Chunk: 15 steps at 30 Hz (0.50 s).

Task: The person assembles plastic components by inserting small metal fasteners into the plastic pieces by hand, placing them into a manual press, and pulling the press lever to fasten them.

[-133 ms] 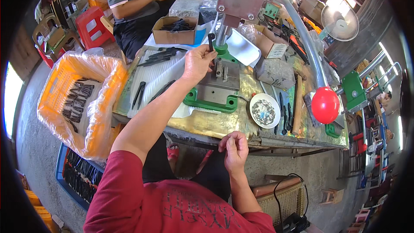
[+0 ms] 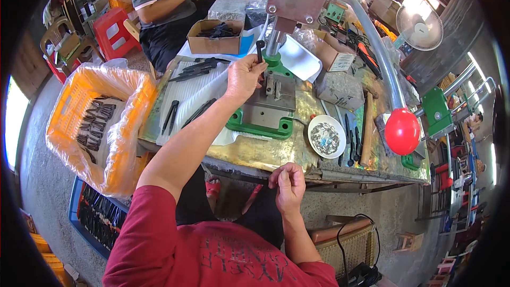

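Upright in my left hand is a slim black tool with a rounded head, pinched between thumb and fingers. It stands just behind the metal work plate of a green-based lever press; a small metal fixture sits on that plate. In front of the table edge, above my lap, my right hand is closed, thumb against curled fingers. Whether anything is in it is hidden. Similar black tools lie on white foam sheeting left of the press.
A yellow lined crate with black parts stands at left. A carton of black pieces sits behind the foam. Right of the press are a bowl of small parts, a hammer and the red-knobbed lever. A co-worker sits across.
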Each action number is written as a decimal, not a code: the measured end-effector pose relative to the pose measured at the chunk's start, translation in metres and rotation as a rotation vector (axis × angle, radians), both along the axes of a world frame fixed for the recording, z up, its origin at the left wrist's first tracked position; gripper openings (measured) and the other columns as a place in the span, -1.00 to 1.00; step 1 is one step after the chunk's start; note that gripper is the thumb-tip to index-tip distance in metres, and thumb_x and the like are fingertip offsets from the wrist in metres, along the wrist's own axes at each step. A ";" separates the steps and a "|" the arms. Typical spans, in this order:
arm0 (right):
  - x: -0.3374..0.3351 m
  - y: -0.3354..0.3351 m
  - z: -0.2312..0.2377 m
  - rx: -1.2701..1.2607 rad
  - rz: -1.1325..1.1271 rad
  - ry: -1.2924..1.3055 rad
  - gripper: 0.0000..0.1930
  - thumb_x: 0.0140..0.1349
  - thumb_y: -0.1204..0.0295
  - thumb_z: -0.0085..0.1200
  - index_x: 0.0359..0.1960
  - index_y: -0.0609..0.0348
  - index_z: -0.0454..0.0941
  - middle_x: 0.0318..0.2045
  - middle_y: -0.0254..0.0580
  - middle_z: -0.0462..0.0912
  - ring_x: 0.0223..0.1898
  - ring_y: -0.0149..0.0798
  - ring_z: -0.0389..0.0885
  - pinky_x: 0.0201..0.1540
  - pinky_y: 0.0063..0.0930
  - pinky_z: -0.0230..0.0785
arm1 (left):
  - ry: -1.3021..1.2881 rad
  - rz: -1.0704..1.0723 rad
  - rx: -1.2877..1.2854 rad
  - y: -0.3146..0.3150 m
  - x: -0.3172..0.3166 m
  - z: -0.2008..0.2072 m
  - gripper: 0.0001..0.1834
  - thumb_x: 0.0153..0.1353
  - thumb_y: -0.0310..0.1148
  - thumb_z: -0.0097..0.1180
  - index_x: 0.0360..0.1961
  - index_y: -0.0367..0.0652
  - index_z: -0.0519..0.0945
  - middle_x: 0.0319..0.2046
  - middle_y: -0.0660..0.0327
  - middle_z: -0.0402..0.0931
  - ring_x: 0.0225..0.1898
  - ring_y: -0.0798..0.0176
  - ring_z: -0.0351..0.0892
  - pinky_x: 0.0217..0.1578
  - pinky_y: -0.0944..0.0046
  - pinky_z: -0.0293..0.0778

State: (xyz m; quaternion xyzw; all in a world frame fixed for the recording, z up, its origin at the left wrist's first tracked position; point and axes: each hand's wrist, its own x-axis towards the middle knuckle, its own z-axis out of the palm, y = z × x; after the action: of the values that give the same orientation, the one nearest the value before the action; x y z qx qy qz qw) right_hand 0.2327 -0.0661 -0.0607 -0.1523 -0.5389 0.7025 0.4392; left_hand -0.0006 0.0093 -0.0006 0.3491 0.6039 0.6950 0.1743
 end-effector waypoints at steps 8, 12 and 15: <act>0.001 -0.001 -0.001 0.007 0.007 0.001 -0.87 0.16 0.44 -0.16 -0.32 0.22 0.24 -0.57 -0.23 0.39 -0.60 -0.49 0.30 -0.54 -0.68 0.19 | -0.022 0.035 0.024 -0.001 0.001 -0.001 -0.90 -0.02 -0.44 0.07 -0.46 -0.23 0.50 -0.66 0.34 0.39 -0.66 0.53 0.34 -0.75 0.52 0.36; 0.002 -0.001 -0.002 0.017 0.011 -0.002 -0.87 0.16 0.44 -0.16 -0.32 0.22 0.24 -0.57 -0.23 0.39 -0.60 -0.49 0.30 -0.54 -0.68 0.19 | -0.020 0.055 0.029 0.000 0.001 -0.003 -0.91 -0.02 -0.45 0.07 -0.47 -0.24 0.50 -0.66 0.33 0.40 -0.66 0.53 0.35 -0.75 0.52 0.37; 0.002 -0.002 -0.002 0.010 0.005 0.000 -0.87 0.16 0.44 -0.15 -0.33 0.22 0.24 -0.57 -0.24 0.38 -0.60 -0.49 0.30 -0.54 -0.68 0.19 | -0.014 0.065 0.024 0.000 0.001 -0.003 -0.91 -0.02 -0.45 0.07 -0.46 -0.24 0.50 -0.67 0.33 0.41 -0.67 0.53 0.35 -0.74 0.52 0.37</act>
State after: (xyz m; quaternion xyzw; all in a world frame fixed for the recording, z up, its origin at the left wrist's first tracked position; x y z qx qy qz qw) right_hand 0.2344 -0.0676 -0.0627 -0.1487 -0.5427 0.7008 0.4384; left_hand 0.0008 0.0094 -0.0038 0.3266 0.6052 0.7100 0.1514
